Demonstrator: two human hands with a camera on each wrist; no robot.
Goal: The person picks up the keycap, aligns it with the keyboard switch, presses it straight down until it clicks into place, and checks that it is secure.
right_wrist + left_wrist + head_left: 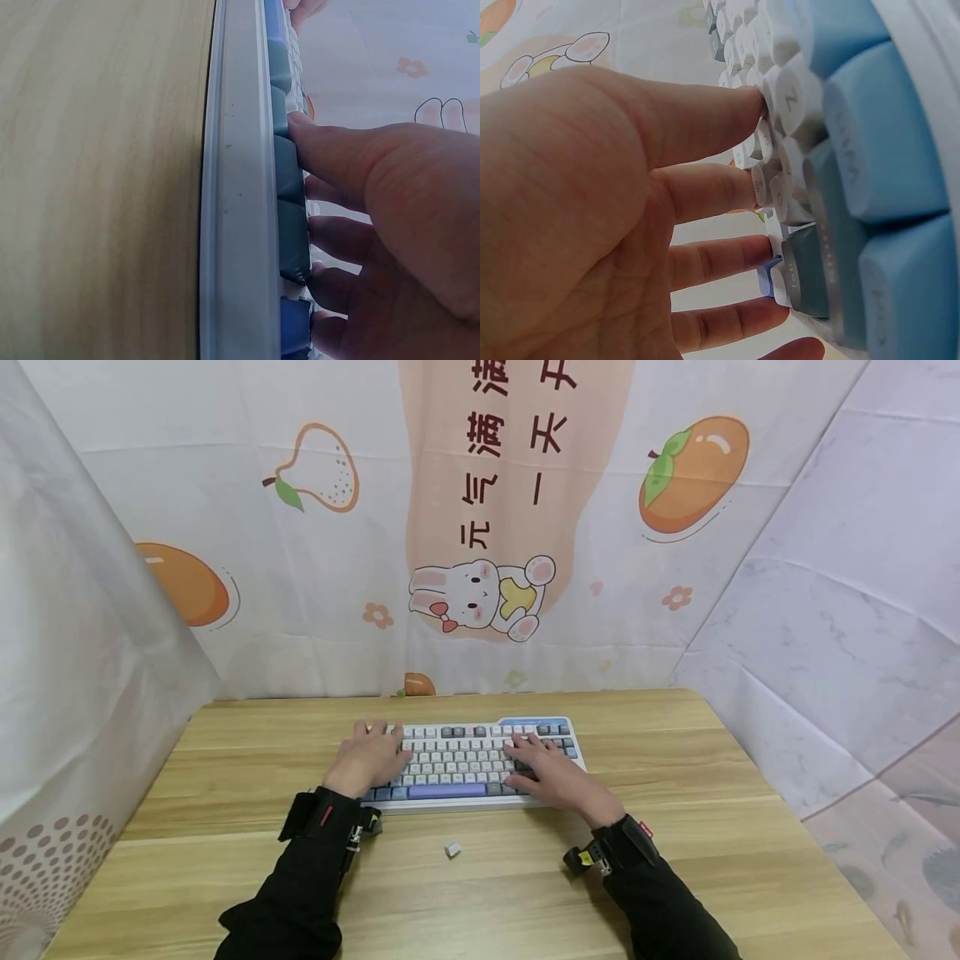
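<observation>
A white keyboard (465, 805) with pale, grey and blue keys and a purple space bar (447, 791) lies on the wooden table. My left hand (369, 757) rests over its left end, fingers spread; in the left wrist view the thumb and fingertips meet the keys near the blue Win key (889, 131). Over the right end lies my right hand (557, 772), fingers extended and slightly bent. Its thumb touches a dark grey key (280, 112) of the bottom row in the right wrist view. Neither hand grips anything.
On the table (510, 902), a small grey-white keycap-like piece (452, 850) lies in front of the keyboard. A printed curtain (337, 585) hangs along the table's back edge, with further sheets at the left and right. Both wrists wear black straps with small cameras.
</observation>
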